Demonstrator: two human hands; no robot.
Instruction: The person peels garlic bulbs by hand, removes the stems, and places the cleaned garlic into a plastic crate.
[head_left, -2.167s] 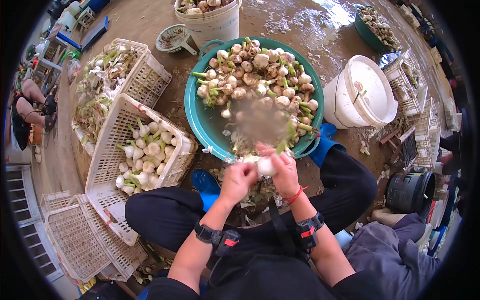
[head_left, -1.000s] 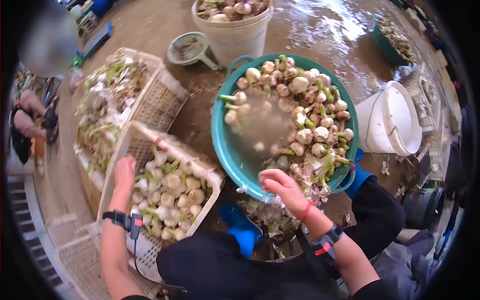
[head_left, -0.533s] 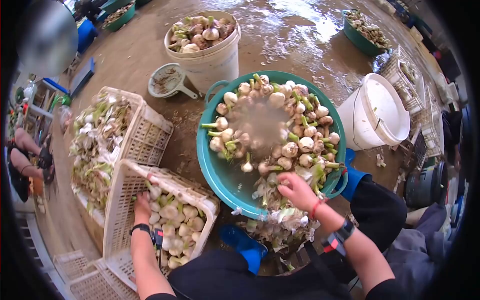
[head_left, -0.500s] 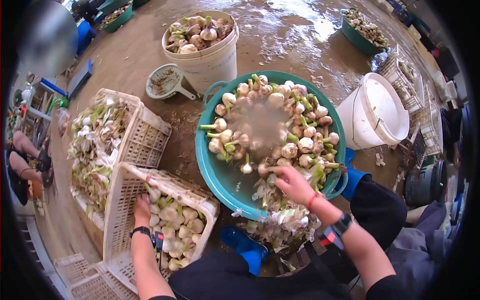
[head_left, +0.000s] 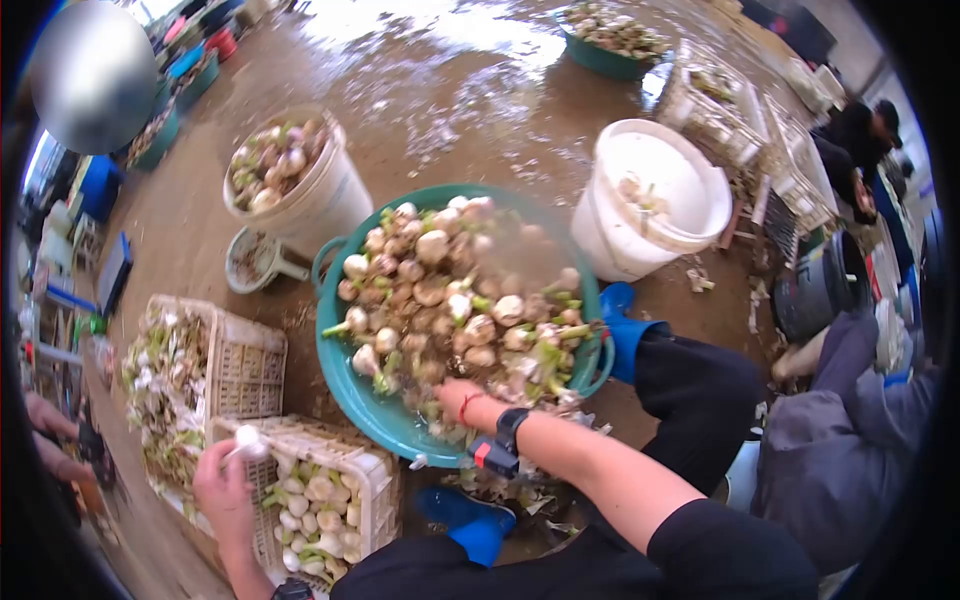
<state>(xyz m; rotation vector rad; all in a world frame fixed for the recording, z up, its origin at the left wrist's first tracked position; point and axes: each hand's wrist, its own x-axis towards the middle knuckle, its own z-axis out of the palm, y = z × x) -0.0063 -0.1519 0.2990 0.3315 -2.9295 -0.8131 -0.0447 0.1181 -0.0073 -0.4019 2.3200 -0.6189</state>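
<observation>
My left hand (head_left: 222, 490) is closed on a clean white garlic bulb (head_left: 251, 442), held above the left rim of a white plastic crate (head_left: 375, 490). Pale trimmed garlic bulbs (head_left: 318, 515) with short green stems lie in that crate. My right hand (head_left: 457, 398) reaches into the near side of a large teal tub (head_left: 350, 395), beside unpeeled garlic bulbs (head_left: 430, 290) with roots and stalks. Its fingertips are blurred among the garlic, so any hold is unclear. Part of the heap is smeared by a blurry spot in the picture.
A second crate (head_left: 245, 360) full of garlic skins and trimmings stands at left. Behind it are a bucket of garlic (head_left: 320, 205) and a small dipper (head_left: 245, 285). A white bucket (head_left: 610, 220) stands right of the tub. My blue boots (head_left: 480, 525) flank the tub; a person (head_left: 855, 150) is at far right.
My left hand has come up out of the crate with a garlic bulb. My right hand is now lower at the tub's near side. The view has shifted.
</observation>
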